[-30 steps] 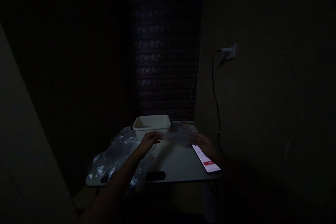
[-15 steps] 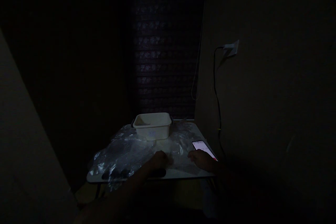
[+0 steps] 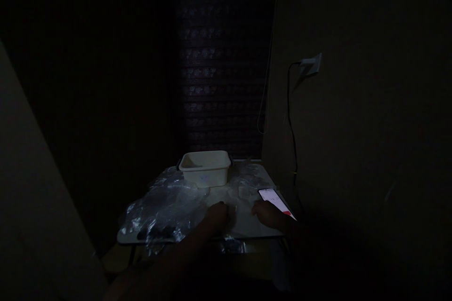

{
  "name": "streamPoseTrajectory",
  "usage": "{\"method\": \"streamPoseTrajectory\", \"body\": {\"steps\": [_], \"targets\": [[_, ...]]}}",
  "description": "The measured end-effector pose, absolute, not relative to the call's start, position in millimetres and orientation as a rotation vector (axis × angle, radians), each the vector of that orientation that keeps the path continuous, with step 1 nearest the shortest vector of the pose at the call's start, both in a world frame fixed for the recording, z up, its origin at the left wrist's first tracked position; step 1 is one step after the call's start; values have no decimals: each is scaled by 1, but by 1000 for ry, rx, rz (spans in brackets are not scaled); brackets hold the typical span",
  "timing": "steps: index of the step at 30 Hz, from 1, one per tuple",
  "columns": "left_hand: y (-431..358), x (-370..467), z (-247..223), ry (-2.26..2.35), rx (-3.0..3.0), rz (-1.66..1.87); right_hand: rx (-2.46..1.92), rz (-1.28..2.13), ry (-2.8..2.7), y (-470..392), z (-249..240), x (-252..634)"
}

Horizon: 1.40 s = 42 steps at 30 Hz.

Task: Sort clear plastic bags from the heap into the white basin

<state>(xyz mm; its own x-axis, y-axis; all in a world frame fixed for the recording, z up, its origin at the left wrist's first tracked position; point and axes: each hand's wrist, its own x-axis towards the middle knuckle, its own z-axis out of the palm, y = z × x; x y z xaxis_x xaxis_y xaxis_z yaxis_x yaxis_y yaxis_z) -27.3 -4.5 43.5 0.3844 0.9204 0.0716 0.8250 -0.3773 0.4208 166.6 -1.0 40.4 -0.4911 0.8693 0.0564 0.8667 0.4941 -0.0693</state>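
The scene is very dark. My left hand (image 3: 217,215) is closed near the front of a small white table (image 3: 252,223), and clear thin plastic shows at its fingers. More of that clear plastic bag (image 3: 233,245) hangs past the table's front edge just below. To the right, my right hand (image 3: 269,215) has its fingers curled in. What they grip, if anything, is too dark to make out. Beside it lies a lit phone (image 3: 275,200) with digits on its screen. Crumpled clear plastic (image 3: 165,207) spreads over the table's left half.
A white plastic tub (image 3: 205,177) with dark side handles stands at the back of the table. Behind it hangs a dark window blind (image 3: 212,89). On the right wall, a plug in an outlet (image 3: 310,65) has a black cord (image 3: 292,136) hanging down.
My left hand has shifted slightly right. Shiny clear plastic now hangs below the table's front edge, where none showed before. My right hand has barely moved.
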Motion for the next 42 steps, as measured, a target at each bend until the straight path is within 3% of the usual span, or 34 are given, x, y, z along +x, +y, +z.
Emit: {"method": "streamPoseTrajectory", "body": {"steps": [4, 13, 23, 29, 42], "targets": [[-14, -10, 34, 1291, 2793, 254, -1515, -25, -2655, 2, 43, 159], [-29, -1, 12, 1508, 2745, 6, -1289, -286, -2758, 0, 55, 134], [-33, -3, 12, 1546, 2761, -36, -1672, -507, -2669, 15, 57, 132], [-38, 0, 19, 1540, 2725, -36, -1474, -435, -2730, 18, 47, 126], [-52, 2, 34, 1516, 2642, -28, -1674, -421, -2587, 54, 33, 119]]}}
